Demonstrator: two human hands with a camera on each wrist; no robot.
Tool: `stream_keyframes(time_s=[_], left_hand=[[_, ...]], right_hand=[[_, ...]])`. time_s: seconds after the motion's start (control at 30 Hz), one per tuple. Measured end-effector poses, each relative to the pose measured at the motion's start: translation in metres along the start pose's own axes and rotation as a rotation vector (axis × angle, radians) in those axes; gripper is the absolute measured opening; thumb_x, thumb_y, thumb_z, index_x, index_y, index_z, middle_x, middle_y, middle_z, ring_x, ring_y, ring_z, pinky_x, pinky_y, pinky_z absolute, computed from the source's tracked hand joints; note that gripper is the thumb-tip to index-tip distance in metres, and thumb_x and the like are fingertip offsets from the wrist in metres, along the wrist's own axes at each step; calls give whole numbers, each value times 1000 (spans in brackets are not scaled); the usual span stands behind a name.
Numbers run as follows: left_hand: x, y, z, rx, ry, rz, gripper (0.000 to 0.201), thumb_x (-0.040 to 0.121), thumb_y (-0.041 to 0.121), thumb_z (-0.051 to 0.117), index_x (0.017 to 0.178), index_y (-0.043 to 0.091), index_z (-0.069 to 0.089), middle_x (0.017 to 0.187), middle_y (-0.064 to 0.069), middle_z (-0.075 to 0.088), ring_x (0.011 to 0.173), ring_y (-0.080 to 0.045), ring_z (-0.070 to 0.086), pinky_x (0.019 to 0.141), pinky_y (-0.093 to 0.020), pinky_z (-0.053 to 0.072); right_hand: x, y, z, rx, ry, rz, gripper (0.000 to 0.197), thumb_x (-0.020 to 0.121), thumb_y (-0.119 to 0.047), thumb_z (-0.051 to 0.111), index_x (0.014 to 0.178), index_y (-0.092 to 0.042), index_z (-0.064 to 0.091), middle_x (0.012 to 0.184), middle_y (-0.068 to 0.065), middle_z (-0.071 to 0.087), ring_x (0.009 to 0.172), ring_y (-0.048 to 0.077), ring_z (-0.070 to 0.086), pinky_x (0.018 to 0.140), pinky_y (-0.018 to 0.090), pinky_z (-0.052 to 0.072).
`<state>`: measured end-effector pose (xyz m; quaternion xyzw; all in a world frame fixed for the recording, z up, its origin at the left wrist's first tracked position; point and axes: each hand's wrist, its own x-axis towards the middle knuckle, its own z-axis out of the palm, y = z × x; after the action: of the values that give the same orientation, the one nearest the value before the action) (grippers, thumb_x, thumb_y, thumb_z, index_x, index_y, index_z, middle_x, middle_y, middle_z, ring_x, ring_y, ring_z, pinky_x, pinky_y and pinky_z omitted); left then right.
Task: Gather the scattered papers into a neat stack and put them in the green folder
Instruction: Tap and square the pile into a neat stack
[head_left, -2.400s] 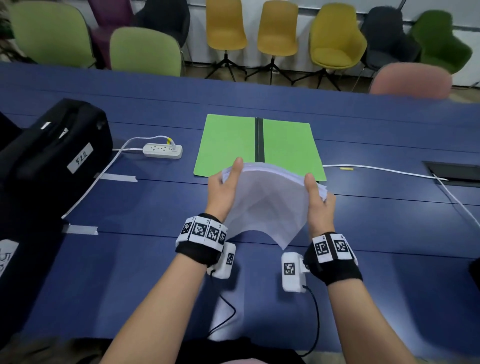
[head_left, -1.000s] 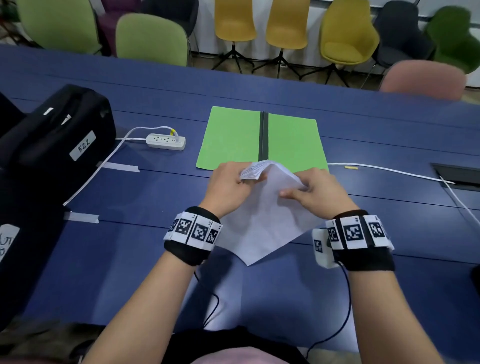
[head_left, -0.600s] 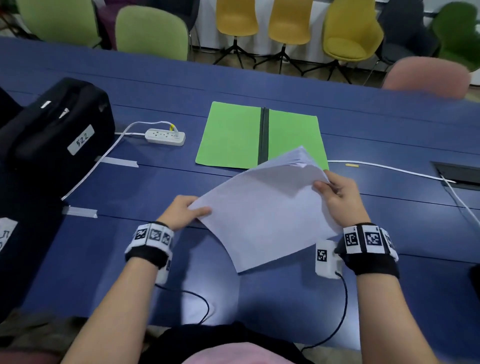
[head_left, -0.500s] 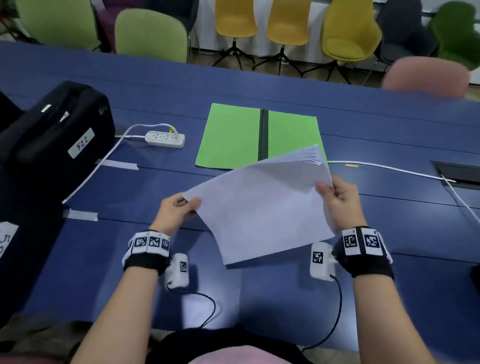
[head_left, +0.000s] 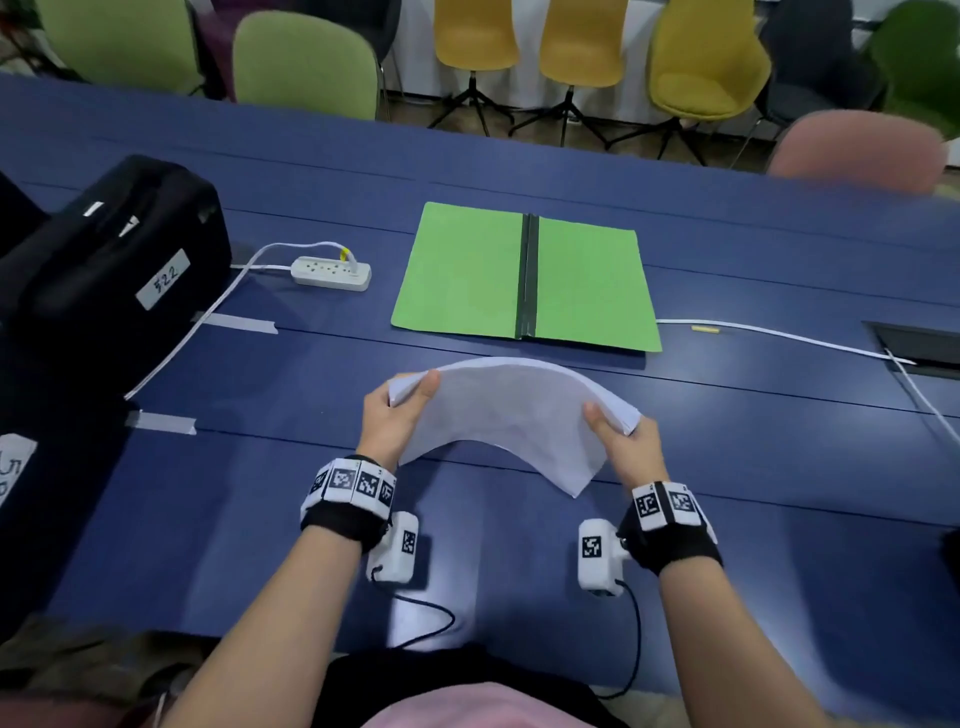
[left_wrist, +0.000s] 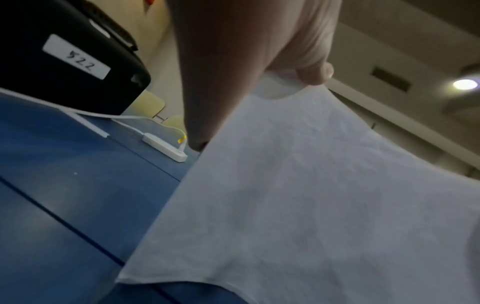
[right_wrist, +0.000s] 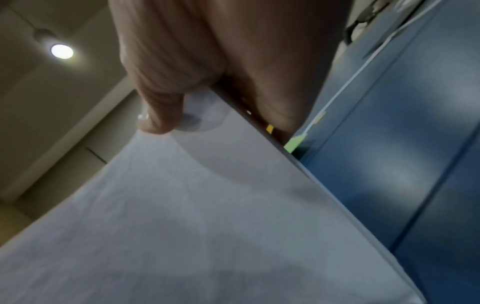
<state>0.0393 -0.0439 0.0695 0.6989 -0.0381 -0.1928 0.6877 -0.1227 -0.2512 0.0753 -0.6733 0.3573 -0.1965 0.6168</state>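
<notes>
A stack of white papers (head_left: 511, 410) arches upward above the blue table, held at both ends. My left hand (head_left: 400, 410) grips its left edge, thumb on top, and the same stack (left_wrist: 298, 205) fills the left wrist view under that hand (left_wrist: 259, 61). My right hand (head_left: 621, 441) grips the right edge; in the right wrist view its thumb (right_wrist: 158, 111) presses on the papers (right_wrist: 194, 216). The green folder (head_left: 524, 275) lies open and flat just beyond the papers, with a dark spine down its middle. A sliver of the folder (right_wrist: 294, 144) shows past the papers' edge.
A black case (head_left: 104, 260) labelled 522 stands at the left. A white power strip (head_left: 332, 273) with its cable lies left of the folder. A white cable (head_left: 779, 338) runs to a table hatch (head_left: 919, 348) at the right. Chairs line the far side.
The stack swung from a tilted, corner-down hold to level in front of me. My hands shifted to its left and right edges, and it now bows upward between them.
</notes>
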Motion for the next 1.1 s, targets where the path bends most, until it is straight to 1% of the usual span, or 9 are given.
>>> stream_keyframes(time_s=[0.13,0.23,0.4,0.53,0.67,0.77,0.83,0.97,1.1], left_hand=[[3,0,0,-6,35,-78,7,83,21,71,86,17,67,83,6,67,70,-2,65,67,-17,52],[2,-2,-3,47,3,-83,9,82,10,72,87,15,65,82,5,66,63,3,65,58,-9,50],[9,19,2,175,40,-15,24,74,29,78,92,16,70,91,-5,73,79,-17,69,81,-34,56],[0,50,22,432,-85,216,24,69,37,79,84,19,74,81,-9,74,82,-28,68,78,-36,54],[-6,82,36,483,-181,338,19,74,30,77,88,19,71,82,-2,73,82,-26,66,76,-37,52],[9,78,13,678,-182,300,30,69,41,73,80,15,63,78,-2,67,77,-28,62,71,-39,50],[16,71,-6,689,-142,223,31,70,39,75,77,12,62,70,-1,63,66,-17,57,64,-33,46],[12,64,-15,199,-75,85,15,80,15,74,75,14,60,66,1,55,54,0,48,62,-19,41],[-6,91,15,-142,-111,184,11,83,10,70,88,19,66,82,8,71,77,-6,67,75,-24,53]], right_hand=[[7,-9,-6,-108,42,-124,13,95,-11,53,95,-12,66,84,-9,64,64,-19,58,64,0,43],[8,-14,-10,-210,0,-137,15,97,-11,49,91,-14,62,79,-9,60,67,-11,57,62,0,41],[24,-28,-26,-670,-117,-107,11,89,-25,60,85,-22,70,85,8,70,88,29,62,81,36,49],[22,-51,-13,-982,-266,-110,12,83,-32,67,86,-21,71,89,12,71,91,31,63,74,34,46],[18,-58,3,-791,-298,-210,29,87,-36,59,59,-33,52,74,7,65,81,33,62,74,39,48],[17,-55,-7,-619,-269,-191,17,82,-42,57,67,-35,59,78,6,70,79,29,65,76,37,52],[17,-55,-16,-486,-243,-173,6,89,-28,63,83,-26,65,83,7,70,77,21,65,69,20,52],[17,-58,-21,-276,-216,-176,8,92,-8,58,97,-11,63,86,0,67,60,-12,62,58,4,46],[19,-56,-12,-65,-59,-165,8,89,-8,62,90,-15,66,72,-18,71,62,-12,63,62,8,49]])
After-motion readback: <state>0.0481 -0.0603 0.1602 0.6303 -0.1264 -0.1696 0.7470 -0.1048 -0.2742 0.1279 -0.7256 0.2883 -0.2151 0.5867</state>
